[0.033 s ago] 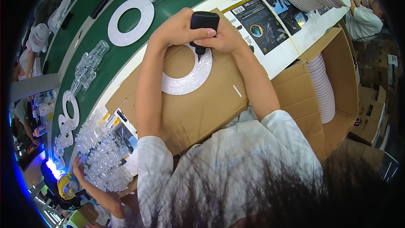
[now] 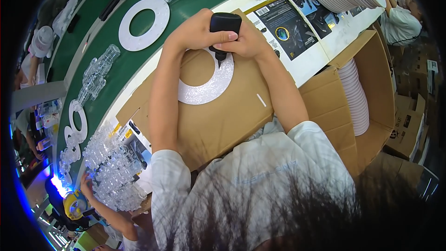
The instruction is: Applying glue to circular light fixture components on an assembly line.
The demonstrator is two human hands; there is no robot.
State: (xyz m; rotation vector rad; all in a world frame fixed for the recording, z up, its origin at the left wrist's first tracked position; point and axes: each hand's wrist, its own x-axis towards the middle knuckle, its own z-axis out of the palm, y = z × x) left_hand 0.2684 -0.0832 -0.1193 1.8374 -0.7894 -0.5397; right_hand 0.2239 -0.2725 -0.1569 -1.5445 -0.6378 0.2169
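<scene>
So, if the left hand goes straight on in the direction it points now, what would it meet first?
The black bottle, which the left hand is gripping. Beyond it, probably the right hand, though depth is unclear here.

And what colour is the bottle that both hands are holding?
The bottle is black, and so is its pointed tip; the head view shows it best.

The bottle is black, the ring glittery white, the cardboard brown.

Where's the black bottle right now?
In the head view, the black bottle is at upper middle, gripped by the left hand and right hand, its nozzle over the white ring.
</scene>
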